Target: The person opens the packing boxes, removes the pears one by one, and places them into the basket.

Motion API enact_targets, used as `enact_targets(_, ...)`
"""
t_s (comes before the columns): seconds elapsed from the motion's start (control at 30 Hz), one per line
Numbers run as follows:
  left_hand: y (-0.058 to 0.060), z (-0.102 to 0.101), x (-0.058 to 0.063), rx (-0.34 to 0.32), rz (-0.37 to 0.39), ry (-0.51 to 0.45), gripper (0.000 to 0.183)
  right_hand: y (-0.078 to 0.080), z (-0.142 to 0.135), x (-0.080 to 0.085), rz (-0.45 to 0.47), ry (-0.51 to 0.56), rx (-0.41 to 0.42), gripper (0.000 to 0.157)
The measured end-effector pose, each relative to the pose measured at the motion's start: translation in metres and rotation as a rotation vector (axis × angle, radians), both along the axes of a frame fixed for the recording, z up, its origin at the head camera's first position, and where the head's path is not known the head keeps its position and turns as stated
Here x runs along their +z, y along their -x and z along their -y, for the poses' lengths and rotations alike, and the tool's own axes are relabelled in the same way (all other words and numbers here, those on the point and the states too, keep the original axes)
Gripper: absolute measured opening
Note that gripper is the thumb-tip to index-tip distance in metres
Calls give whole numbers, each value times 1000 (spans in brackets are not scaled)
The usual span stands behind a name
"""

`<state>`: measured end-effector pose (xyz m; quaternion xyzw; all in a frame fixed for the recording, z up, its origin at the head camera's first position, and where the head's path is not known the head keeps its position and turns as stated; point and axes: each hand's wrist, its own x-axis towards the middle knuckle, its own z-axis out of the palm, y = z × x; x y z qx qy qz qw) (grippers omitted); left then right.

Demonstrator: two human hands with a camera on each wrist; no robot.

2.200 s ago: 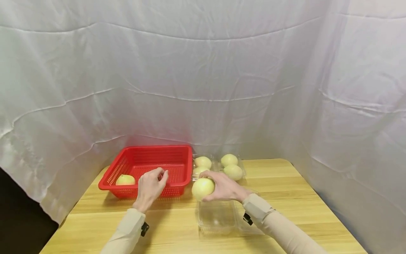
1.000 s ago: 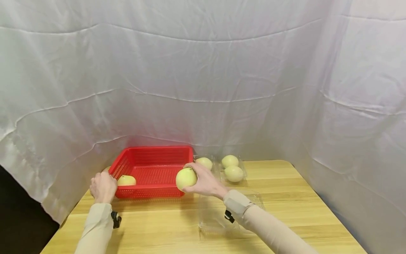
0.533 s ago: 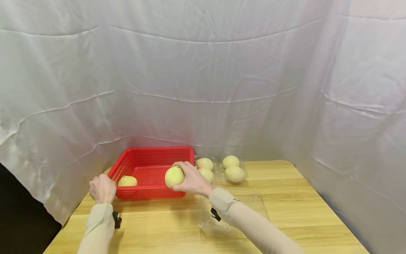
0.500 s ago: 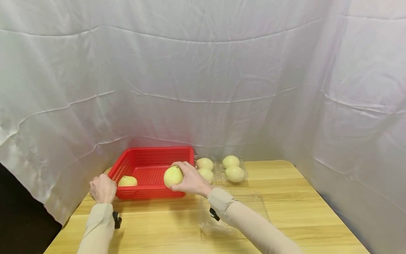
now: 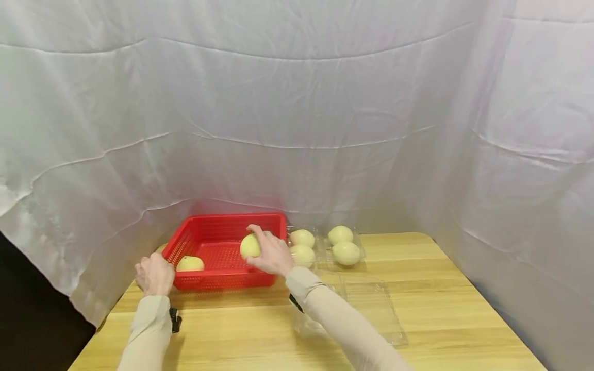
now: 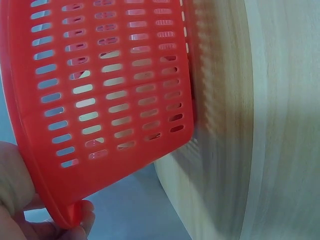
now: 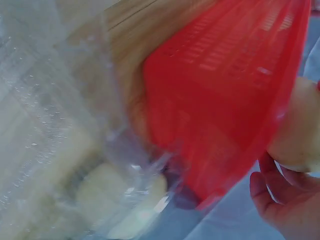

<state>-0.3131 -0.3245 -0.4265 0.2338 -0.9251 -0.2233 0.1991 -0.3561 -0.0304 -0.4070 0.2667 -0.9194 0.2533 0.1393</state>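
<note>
A red perforated plastic basket stands at the back left of the table. My left hand grips its near left corner; in the left wrist view the fingers curl under the rim. My right hand holds a round pale-yellow pear above the right part of the basket. In the right wrist view this pear shows at the rim, partly cut off by the frame. Another pear lies inside the basket at the near left.
Right of the basket are clear plastic boxes with pears in them. Nearer to me lies an opened clear clamshell box, partly hidden behind my right forearm. A pale curtain hangs behind the wooden table.
My right hand has carried the pear leftward from over the clear box to above the basket. My left hand has moved left and taken hold of the basket's corner.
</note>
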Motion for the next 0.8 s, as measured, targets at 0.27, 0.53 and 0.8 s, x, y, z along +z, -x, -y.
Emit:
enact_targets(0.27, 1, -2, -1, 6, -22, -7, 28, 15, -5, -2, 50, -183, 42, 54)
enact_targets(0.53, 0, -2, -2, 21, -21, -9, 27, 21, 1, 4, 109, -401, 26, 52)
enact_targets(0.8, 1, -3, -3, 12, -48, -2, 28, 29, -1, 2, 67, -540, 77, 50)
